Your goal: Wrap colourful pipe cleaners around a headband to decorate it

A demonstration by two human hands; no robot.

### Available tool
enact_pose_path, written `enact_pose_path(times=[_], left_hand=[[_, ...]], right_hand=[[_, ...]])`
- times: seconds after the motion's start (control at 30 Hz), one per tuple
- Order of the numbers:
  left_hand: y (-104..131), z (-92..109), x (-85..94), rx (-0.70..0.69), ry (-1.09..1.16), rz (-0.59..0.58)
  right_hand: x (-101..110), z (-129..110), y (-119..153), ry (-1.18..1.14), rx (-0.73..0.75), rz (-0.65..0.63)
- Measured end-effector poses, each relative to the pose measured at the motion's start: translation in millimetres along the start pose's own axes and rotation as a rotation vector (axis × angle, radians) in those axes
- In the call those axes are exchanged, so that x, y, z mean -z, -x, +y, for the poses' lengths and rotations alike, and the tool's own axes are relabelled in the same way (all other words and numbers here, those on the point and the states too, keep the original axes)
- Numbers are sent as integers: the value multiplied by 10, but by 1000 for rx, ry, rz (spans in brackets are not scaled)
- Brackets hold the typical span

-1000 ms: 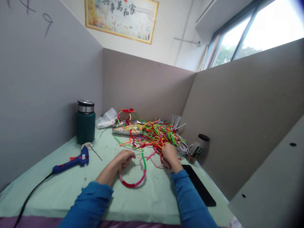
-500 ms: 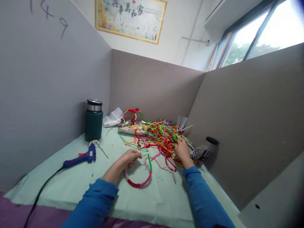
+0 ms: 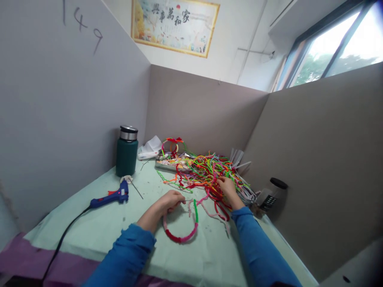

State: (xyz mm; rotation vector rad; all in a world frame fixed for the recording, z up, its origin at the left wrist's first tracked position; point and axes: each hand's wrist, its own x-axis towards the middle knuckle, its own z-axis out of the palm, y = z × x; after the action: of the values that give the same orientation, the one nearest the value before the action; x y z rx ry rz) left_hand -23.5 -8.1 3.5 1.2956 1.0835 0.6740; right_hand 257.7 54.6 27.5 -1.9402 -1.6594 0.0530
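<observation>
My left hand [image 3: 172,200] is closed on one end of a curved hoop [image 3: 181,240], wrapped in pink, red, magenta and green. The hoop hangs down below the fingers, and its green end stands free at the right. My right hand [image 3: 228,190] reaches into the near side of a tangled pile of coloured fuzzy stems [image 3: 214,165]. Its fingertips are pressed together among red and pink strands; what they pinch cannot be made out. A light pink stem [image 3: 211,213] lies loosely between the hands.
A blue glue gun [image 3: 110,198] with a black cord lies at the left, before a dark green flask [image 3: 127,153]. Behind are a metal tray [image 3: 167,166] and white tissue [image 3: 150,148]. A black-lidded jar [image 3: 271,195] stands right. Grey partitions [image 3: 206,107] enclose the table.
My right hand has moved left across the near side of the pile, its fingertips now at red and pink strands. The whole view has shifted slightly. My left hand still holds the hoop.
</observation>
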Motion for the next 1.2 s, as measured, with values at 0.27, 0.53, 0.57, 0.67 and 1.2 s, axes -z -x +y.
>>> enact_pose_path(times=[0.27,0.53,0.57,0.67,1.2], left_hand=[[10,2,-5,-7,-38,-12],[60,61,-26,60,-47,-23],[69,74,-32,77,-36,-3],[73,102,-48,124,-24,15],[-80,-27,-118,75,-191,130]], right_hand=[[240,28,271,194,-32,-58],[26,-540,289,244,203,-21],[-45,-609,227,197,223,-68],[-252,-744,2,148,221,-105],[-685,-1046,-971,290,263,6]])
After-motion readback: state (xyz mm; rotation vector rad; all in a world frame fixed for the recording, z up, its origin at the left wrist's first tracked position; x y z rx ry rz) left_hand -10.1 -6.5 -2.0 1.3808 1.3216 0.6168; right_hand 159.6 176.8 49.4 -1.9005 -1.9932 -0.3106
